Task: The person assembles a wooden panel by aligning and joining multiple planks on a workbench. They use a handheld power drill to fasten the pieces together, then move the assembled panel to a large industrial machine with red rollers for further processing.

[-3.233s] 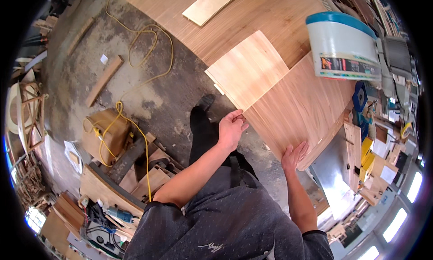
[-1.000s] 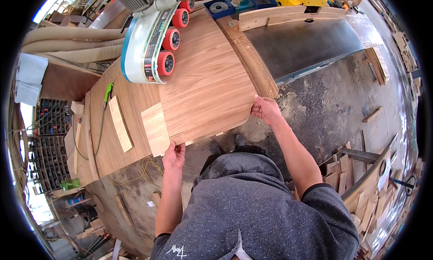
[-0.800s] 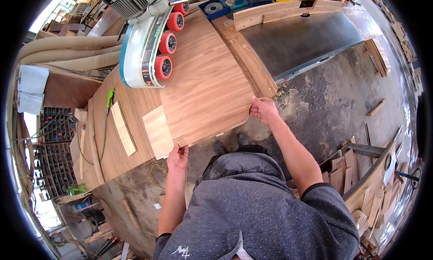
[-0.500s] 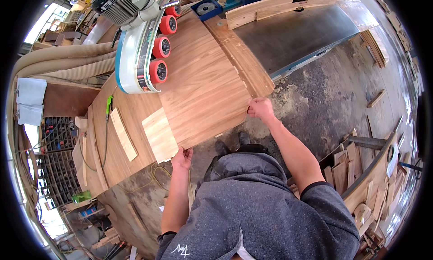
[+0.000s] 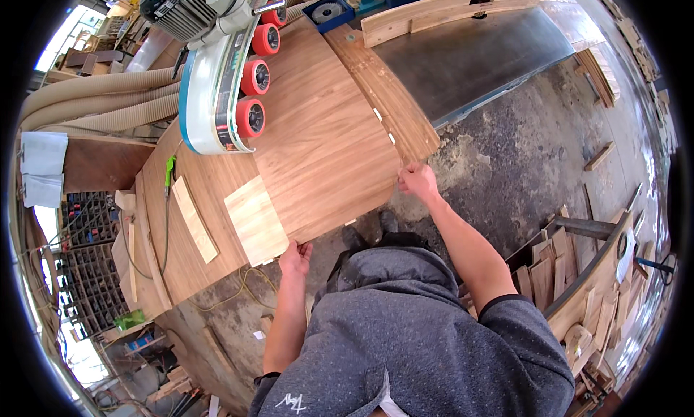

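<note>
A large brown wood-grain panel (image 5: 325, 135) lies flat in front of me, its near corners rounded. My right hand (image 5: 418, 181) is closed in a pinch at its near right corner. My left hand (image 5: 296, 258) has its fingers curled at the near edge, where a thin pale wood piece (image 5: 256, 222) meets the panel. Small white tabs (image 5: 392, 138) show along the right edge. A power feeder (image 5: 217, 92) with red rollers (image 5: 251, 118) hangs over the panel's left side.
A narrow wood strip (image 5: 192, 218) and a green air gun (image 5: 170, 173) lie on the tabletop at left. Beige hoses (image 5: 108, 95) run behind. A dark metal machine table (image 5: 463, 63) stands at far right. Wood offcuts (image 5: 553, 261) are stacked at right.
The white tabs along the panel's right edge now show more plainly. The view has shifted slightly, and both hands stay at the near edge.
</note>
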The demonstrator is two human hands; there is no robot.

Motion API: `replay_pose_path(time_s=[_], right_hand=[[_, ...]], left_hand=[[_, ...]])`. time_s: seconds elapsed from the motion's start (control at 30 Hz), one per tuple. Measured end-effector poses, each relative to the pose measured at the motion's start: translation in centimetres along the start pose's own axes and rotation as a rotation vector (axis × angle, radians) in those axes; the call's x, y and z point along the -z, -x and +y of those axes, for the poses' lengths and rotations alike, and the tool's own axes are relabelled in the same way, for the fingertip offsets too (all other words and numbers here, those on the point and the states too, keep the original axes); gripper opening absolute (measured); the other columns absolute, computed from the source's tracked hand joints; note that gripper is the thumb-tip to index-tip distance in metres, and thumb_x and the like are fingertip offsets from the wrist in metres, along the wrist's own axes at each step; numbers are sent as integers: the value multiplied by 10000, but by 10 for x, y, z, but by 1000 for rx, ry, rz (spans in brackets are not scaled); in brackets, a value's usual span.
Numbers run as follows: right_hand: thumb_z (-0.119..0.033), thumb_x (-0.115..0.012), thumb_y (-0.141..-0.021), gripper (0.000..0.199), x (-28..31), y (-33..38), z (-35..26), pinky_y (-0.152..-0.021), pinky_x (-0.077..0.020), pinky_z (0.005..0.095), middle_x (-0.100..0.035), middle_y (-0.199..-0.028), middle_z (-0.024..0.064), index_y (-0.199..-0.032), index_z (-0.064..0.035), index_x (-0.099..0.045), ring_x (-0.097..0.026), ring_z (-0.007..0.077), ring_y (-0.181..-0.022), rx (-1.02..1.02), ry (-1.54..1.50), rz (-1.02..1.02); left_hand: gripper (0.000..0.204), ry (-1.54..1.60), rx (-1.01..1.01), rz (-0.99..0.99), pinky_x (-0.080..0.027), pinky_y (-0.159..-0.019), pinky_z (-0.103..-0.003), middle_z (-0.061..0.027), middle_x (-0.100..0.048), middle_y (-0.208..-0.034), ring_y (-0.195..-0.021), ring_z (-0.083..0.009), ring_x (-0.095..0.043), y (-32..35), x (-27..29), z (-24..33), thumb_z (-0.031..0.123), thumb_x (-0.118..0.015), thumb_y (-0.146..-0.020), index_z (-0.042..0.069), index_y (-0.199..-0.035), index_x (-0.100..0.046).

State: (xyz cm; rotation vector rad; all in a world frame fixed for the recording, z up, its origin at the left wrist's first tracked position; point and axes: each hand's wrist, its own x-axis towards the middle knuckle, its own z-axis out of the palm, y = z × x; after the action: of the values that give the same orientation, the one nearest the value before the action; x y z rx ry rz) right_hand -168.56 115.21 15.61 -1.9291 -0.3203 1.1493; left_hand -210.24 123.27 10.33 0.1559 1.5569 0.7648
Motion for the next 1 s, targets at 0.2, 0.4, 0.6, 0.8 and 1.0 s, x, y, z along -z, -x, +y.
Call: replay_pose_path(time_s=[0.2,0.4,0.6,0.8,1.0], right_hand=[[-201,-691,-921,214,-3,-2,2,-562,-573,302,-716,-774,81,-877,7,-704,-703,155,-643,45,43,-9],[-229,-675,-925,242,-3,-1,-5,-542,-556,290,-699,-777,75,-948,8,-716,-702,154,-642,23,116,-25],[-333,-703,-936,400,0,-11,-1,-533,-565,298,-725,-944,127,-1124,19,-673,-731,201,-689,9,235,-138],[-401,-697,-943,538,-10,-13,-3,-583,-604,359,-723,-1081,191,-1297,-9,-594,-755,291,-768,-74,274,-233],[-426,-667,-959,597,-9,4,-17,-619,-631,399,-717,-1132,219,-1371,-16,-535,-764,326,-817,-111,240,-272]], left_hand=[[145,-24,-7,14,-620,-778,-440,-115,-671,-959,-800,-251,-674,11,-6,0,149,-540,-1050,38,-1119,-602],[143,2,-78,-4,-620,-730,-426,-122,-677,-922,-794,-246,-688,27,-14,-1,138,-594,-1014,3,-1060,-612],[263,-68,-62,76,-614,-667,-427,-114,-664,-907,-796,-258,-693,45,-21,-5,243,-708,-964,-6,-994,-629],[354,15,52,19,-604,-755,-488,-83,-638,-942,-840,-275,-684,46,-20,-13,339,-747,-950,35,-1073,-615],[415,23,25,-118,-595,-839,-506,-99,-629,-1051,-950,-306,-686,31,-9,-21,371,-749,-951,52,-1157,-580]])
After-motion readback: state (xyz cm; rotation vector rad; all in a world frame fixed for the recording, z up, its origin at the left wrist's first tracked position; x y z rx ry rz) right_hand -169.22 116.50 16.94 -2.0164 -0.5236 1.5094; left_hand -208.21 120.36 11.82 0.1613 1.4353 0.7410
